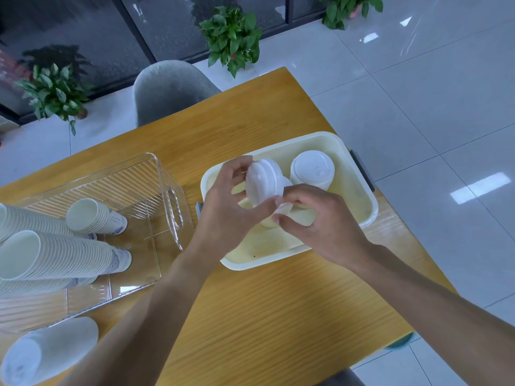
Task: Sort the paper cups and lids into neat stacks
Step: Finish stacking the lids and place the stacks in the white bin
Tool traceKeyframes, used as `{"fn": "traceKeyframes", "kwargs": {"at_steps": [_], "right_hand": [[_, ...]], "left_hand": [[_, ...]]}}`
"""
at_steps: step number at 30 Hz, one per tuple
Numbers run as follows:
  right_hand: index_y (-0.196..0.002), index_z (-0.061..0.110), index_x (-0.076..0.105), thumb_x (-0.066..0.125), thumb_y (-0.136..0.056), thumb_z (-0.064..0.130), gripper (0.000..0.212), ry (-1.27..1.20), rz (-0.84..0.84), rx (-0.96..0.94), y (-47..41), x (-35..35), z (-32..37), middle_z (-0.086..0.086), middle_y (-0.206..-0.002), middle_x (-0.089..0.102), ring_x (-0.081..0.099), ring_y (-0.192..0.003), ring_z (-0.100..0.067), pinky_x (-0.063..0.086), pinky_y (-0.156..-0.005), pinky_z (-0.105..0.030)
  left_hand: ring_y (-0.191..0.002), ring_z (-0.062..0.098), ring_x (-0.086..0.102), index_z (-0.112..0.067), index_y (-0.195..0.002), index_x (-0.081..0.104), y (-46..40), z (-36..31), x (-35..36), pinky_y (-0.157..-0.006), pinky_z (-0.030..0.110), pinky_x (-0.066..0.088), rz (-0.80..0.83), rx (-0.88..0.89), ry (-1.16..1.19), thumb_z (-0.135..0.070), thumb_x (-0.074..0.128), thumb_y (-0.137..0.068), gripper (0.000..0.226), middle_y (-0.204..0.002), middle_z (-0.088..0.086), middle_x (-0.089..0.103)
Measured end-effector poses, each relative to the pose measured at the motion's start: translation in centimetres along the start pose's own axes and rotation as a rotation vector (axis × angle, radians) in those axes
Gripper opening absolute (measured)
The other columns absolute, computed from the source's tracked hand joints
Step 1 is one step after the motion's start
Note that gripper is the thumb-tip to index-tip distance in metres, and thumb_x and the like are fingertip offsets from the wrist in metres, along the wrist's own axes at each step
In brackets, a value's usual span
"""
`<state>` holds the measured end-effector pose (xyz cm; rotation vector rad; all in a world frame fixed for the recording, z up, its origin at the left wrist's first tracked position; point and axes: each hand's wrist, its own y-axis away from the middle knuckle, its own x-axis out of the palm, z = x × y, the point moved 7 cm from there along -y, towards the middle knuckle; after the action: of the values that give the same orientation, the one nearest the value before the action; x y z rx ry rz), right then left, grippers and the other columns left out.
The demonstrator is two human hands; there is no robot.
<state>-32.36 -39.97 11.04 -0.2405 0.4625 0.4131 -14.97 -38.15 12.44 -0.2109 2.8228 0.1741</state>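
My left hand (225, 207) grips a short stack of white lids (263, 182), held on its side above the cream tray (359, 174). My right hand (320, 218) pinches another white lid (284, 208) at its edge just below that stack. A further stack of lids (312, 170) stands upright in the tray's far part. Long stacks of white paper cups (55, 254) lie on their sides in the clear plastic bin (156, 174) on the left, with a shorter stack (94, 217) behind them. A stack of lids (41, 352) lies at the lower left.
The wooden table (264, 316) ends close to the tray's right side, with tiled floor beyond. A grey chair (170, 90) stands at the far edge. Potted plants (231, 37) line the glass wall.
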Motion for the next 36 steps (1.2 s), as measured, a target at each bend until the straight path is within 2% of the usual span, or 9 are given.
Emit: {"fn": "traceKeyframes", "kwargs": {"at_steps": [3, 6, 13, 17, 21, 27, 30, 33, 36], "right_hand": [[-0.111, 0.017, 0.075, 0.081, -0.086, 0.012, 0.026, 0.150, -0.178, -0.060, -0.6, -3.0, -0.3, 0.008, -0.115, 0.073, 0.064, -0.115, -0.014, 0.050, -0.100, -0.031], [-0.119, 0.015, 0.071, 0.075, -0.085, 0.009, 0.035, 0.308, -0.269, -0.058, -1.7, -5.8, -1.1, 0.005, -0.122, 0.069, 0.056, -0.119, -0.020, 0.043, -0.103, -0.025], [-0.151, 0.014, 0.045, 0.078, -0.083, 0.032, 0.078, 0.682, 0.153, 0.057, -4.5, -5.0, -3.7, -0.004, -0.147, 0.051, 0.032, -0.142, -0.026, 0.027, -0.114, -0.039], [-0.154, 0.016, 0.041, 0.074, -0.088, 0.037, 0.077, 0.747, 0.190, 0.078, -4.8, -4.6, -4.3, -0.003, -0.150, 0.049, 0.031, -0.143, -0.028, 0.023, -0.116, -0.039], [-0.153, 0.015, 0.043, 0.076, -0.087, 0.035, 0.076, 0.748, 0.170, 0.068, -4.8, -4.7, -4.2, -0.005, -0.149, 0.048, 0.035, -0.140, -0.031, 0.025, -0.115, -0.040], [-0.151, 0.015, 0.047, 0.079, -0.085, 0.032, 0.075, 0.737, 0.149, 0.030, -4.5, -4.4, -4.1, -0.007, -0.147, 0.049, 0.039, -0.138, -0.033, 0.027, -0.116, -0.044], [-0.150, 0.015, 0.048, 0.080, -0.084, 0.031, 0.075, 0.725, 0.132, 0.019, -4.4, -4.5, -4.3, -0.007, -0.147, 0.048, 0.039, -0.138, -0.033, 0.027, -0.116, -0.044], [-0.150, 0.018, 0.046, 0.080, -0.083, 0.034, 0.077, 0.691, 0.120, 0.027, -4.3, -4.5, -4.4, -0.003, -0.148, 0.045, 0.038, -0.140, -0.030, 0.026, -0.118, -0.042], [-0.150, 0.019, 0.045, 0.078, -0.083, 0.036, 0.076, 0.658, 0.102, 0.034, -4.4, -4.7, -4.5, -0.001, -0.149, 0.044, 0.037, -0.139, -0.028, 0.026, -0.118, -0.042]], "left_hand": [[-0.134, 0.003, 0.050, -0.018, -0.145, 0.049, -1.1, 0.1, -1.0, -0.112, 0.029, 0.046, 0.087, 0.092, -0.267, -0.029, 0.093, -0.074, 0.084, -0.141, -0.008, 0.054], [-0.131, 0.007, 0.047, -0.017, -0.149, 0.047, -2.1, -0.3, -0.9, -0.111, 0.035, 0.045, 0.250, 0.175, -0.530, -0.027, 0.089, -0.076, 0.085, -0.147, -0.004, 0.044], [-0.137, 0.007, 0.032, -0.043, -0.156, 0.030, -3.4, -0.6, 2.0, -0.089, 0.039, 0.054, 0.525, 0.257, -1.011, -0.028, 0.073, -0.085, 0.084, -0.153, -0.020, 0.032], [-0.142, 0.005, 0.029, -0.038, -0.156, 0.031, -3.4, -0.1, 2.7, -0.094, 0.039, 0.053, 0.536, 0.256, -0.955, -0.020, 0.073, -0.085, 0.084, -0.157, -0.023, 0.033], [-0.151, 0.003, 0.016, -0.040, -0.161, 0.024, -3.1, 1.7, 2.8, -0.112, 0.037, 0.043, 0.508, 0.169, -0.802, -0.030, 0.075, -0.087, 0.090, -0.168, -0.021, 0.017], [-0.146, 0.008, 0.027, -0.047, -0.158, 0.029, -2.2, 3.1, 3.5, -0.102, 0.044, 0.051, 0.460, 0.155, -0.728, -0.046, 0.066, -0.097, 0.071, -0.164, -0.016, 0.020], [-0.149, 0.010, 0.023, -0.045, -0.160, 0.021, -1.7, 3.1, 3.6, -0.111, 0.039, 0.043, 0.445, 0.134, -0.655, -0.042, 0.074, -0.092, 0.087, -0.167, -0.014, 0.016], [-0.149, 0.005, 0.025, -0.034, -0.162, 0.017, -0.9, 3.0, 3.0, -0.116, 0.027, 0.029, 0.318, 0.032, -0.456, -0.040, 0.081, -0.086, 0.100, -0.163, -0.012, 0.022], [-0.143, 0.004, 0.035, -0.028, -0.160, 0.023, 0.1, 3.4, 2.4, -0.115, 0.028, 0.035, 0.122, -0.143, -0.206, -0.044, 0.079, -0.088, 0.092, -0.158, -0.012, 0.030]]}}
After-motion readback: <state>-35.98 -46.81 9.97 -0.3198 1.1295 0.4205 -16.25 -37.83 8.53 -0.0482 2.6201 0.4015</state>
